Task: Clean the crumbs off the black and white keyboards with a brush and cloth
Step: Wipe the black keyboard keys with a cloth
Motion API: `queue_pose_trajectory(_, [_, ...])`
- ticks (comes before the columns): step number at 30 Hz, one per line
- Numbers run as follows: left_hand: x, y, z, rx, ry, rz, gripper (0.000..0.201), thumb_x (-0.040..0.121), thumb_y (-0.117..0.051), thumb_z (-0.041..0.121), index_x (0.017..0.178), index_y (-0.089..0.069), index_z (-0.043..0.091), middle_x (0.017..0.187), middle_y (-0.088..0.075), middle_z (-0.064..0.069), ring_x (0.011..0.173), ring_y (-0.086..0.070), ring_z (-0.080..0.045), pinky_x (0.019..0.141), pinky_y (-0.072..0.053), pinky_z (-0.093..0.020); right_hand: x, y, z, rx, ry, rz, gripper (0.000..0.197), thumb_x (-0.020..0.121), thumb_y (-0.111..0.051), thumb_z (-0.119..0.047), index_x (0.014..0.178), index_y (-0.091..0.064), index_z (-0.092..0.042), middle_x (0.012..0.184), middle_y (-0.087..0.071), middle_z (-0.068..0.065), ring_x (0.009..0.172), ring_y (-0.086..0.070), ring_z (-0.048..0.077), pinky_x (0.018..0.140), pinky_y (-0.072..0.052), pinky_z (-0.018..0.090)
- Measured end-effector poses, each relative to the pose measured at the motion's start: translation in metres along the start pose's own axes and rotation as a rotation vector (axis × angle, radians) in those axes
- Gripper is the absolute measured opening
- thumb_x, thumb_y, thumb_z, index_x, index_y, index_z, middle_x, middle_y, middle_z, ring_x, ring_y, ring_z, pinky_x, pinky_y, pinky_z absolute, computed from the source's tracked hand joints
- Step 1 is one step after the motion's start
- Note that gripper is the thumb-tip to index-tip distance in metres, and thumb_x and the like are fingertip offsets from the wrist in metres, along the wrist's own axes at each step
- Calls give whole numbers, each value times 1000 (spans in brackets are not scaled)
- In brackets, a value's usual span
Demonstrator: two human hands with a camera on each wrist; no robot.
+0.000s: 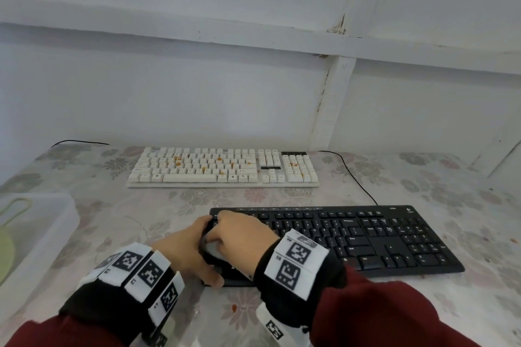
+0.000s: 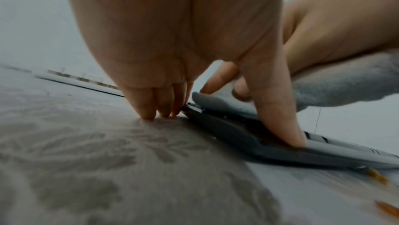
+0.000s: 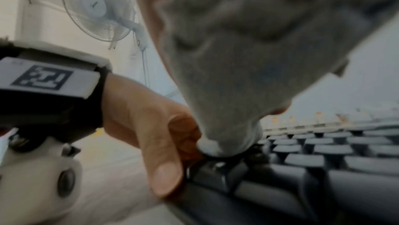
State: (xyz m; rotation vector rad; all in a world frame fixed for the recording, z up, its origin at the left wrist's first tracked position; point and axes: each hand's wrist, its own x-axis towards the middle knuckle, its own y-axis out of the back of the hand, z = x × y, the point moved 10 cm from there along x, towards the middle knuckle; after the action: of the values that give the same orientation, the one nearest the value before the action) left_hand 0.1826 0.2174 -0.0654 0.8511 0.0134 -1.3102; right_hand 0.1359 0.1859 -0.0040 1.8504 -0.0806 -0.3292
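Floral table (image 1: 282,197) carries the black keyboard (image 1: 366,239) near its front, long axis left to right, keys up. Left hand (image 1: 183,251) clamps the left end, fingers together, thumb on the front rim. Right hand (image 1: 242,234) grips a cloth (image 1: 211,248), pressing it on the leftmost keys.

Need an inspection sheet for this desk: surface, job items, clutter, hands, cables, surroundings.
Surface: flowered tablecloth; orange spot near the front edge.
Job's things: black keyboard lies flat in front; grey cloth pressed on its left keys.
Clutter: white keyboard behind, orange stains on its keys; plastic box at left.
Hands: left hand holds the black keyboard's left end; right hand grips the grey cloth.
Cables: black cable runs from the black keyboard to the back; second cable at back left.
Surroundings: white wall; fan mounted on a wall.
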Motion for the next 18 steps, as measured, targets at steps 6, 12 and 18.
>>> queue_pose_trajectory(6, [2,-2,0,-67,-9,3,118,52,-90,17,142,-14,29,116,-50,23,109,-52,-2,97,-44,-24,-26,9,24,-123,13,116,36,85,-23,-29,66,-48,-10,84,-37,6,52,-23,17,49,-20,21])
queue_pose_trajectory(12, [2,-4,-2,-71,-32,-31,149,17,-87,53,143,-11,33,124,-43,25,121,-46,-8,109,-36,-33,-60,26,65,-182,-64,71,30,92,-37,-15,74,-57,-3,71,-28,-1,62,-36,21,49,-19,17])
queue_pose_trajectory(18, [3,-4,-3,-94,-37,-27,150,15,-88,53,143,-12,32,128,-43,21,123,-45,-9,109,-37,-36,-74,42,96,-90,-197,36,31,94,-43,-22,100,-72,-12,88,-63,2,86,-59,24,68,-35,13])
